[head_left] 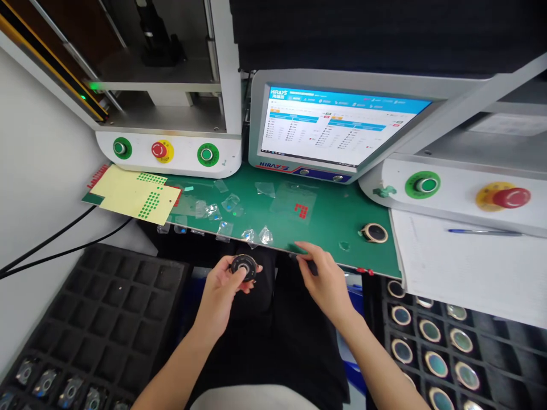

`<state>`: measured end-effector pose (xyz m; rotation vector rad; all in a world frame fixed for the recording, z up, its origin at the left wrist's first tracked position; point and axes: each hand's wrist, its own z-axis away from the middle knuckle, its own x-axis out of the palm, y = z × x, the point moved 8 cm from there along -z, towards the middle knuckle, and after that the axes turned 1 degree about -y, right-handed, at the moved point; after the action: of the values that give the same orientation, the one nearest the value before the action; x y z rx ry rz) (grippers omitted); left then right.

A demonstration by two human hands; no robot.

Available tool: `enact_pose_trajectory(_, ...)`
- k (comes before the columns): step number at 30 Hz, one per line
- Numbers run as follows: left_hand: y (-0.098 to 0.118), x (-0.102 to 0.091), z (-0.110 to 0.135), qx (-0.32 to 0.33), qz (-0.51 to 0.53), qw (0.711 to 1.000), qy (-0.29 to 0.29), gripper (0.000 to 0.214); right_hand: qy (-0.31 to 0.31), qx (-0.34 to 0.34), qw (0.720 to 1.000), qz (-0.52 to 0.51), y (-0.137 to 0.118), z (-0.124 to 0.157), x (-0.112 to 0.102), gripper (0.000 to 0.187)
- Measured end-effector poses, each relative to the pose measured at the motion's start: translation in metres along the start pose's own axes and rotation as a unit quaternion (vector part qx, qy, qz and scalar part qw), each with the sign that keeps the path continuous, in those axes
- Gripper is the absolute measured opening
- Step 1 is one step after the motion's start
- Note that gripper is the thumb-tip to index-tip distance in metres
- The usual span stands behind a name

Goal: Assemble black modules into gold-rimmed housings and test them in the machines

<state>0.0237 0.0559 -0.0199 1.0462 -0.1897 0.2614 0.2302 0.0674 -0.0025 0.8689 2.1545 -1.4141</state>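
My left hand [220,290] is closed around a round black part [244,267] with a pale ring at its centre and a gold-coloured edge. The thumb presses on the part's face, and the fingers wrap beneath it. My right hand [325,279] hovers at the front edge of the green mat [329,222], its index finger and thumb slightly apart, with nothing visible between them. Small clear film pieces [224,229] lie along the mat's edge beyond my left hand. A similar gold-rimmed round part [375,233] rests on the mat to the right.
A monitor [342,125] stands behind the mat between two button panels [171,154]. Yellow sticker sheets [134,196] lie at left; papers [453,256] with a pen [485,232] at right. Black compartment trays [98,307] flank me, the right one holding several round parts [436,363].
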Motion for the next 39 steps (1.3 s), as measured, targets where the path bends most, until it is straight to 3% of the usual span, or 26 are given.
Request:
enact_pose_trajectory(4, -0.005, 0.013, 0.005, -0.012, 0.017, 0.999, -0.037, 0.035, 0.059, 0.089, 0.986, -0.129, -0.012, 0.012, -0.029, 0.027)
enact_pose_trajectory(7, -0.009, 0.024, 0.006, -0.001, -0.021, 0.998, -0.061, 0.033, 0.086, 0.185, 0.926, -0.318, -0.014, 0.024, -0.037, 0.03)
enact_pose_trajectory(10, -0.016, 0.04, 0.009, -0.011, -0.012, 0.996, -0.091, 0.035, 0.077, 0.259, 0.856, -0.441, -0.019, 0.036, -0.026, 0.031)
enact_pose_trajectory(13, -0.023, 0.056, 0.014, -0.03, 0.04, 0.993, -0.111, 0.041, 0.115, 0.303, 0.813, -0.484, -0.024, 0.047, -0.016, 0.033)
enact_pose_trajectory(16, -0.027, 0.066, 0.02, -0.031, 0.049, 0.992, -0.114, 0.042, 0.17, 0.304, 0.805, -0.481, -0.03, 0.056, -0.012, 0.035)
enact_pose_trajectory(20, -0.026, 0.07, 0.024, 0.005, 0.06, 0.992, -0.108, 0.051, 0.172, 0.334, 0.78, -0.501, -0.034, 0.063, 0.0, 0.035)
enact_pose_trajectory(25, -0.024, 0.075, 0.029, 0.036, 0.064, 0.989, -0.126, 0.053, 0.224, 0.361, 0.774, -0.47, -0.028, 0.069, -0.002, 0.036)
enact_pose_trajectory(32, -0.013, 0.068, 0.034, 0.093, -0.083, 0.987, -0.098, 0.036, 0.265, 0.34, 0.782, -0.45, -0.025, 0.071, -0.006, 0.038)
enact_pose_trajectory(37, -0.006, 0.066, 0.037, 0.13, -0.193, 0.97, -0.076, 0.037, 0.2, 0.321, 0.781, -0.497, -0.029, 0.058, -0.007, 0.043)
enact_pose_trajectory(39, -0.01, 0.075, 0.032, 0.14, -0.242, 0.956, -0.091, 0.037, 0.194, 0.292, 0.814, -0.462, -0.021, 0.056, -0.017, 0.04)
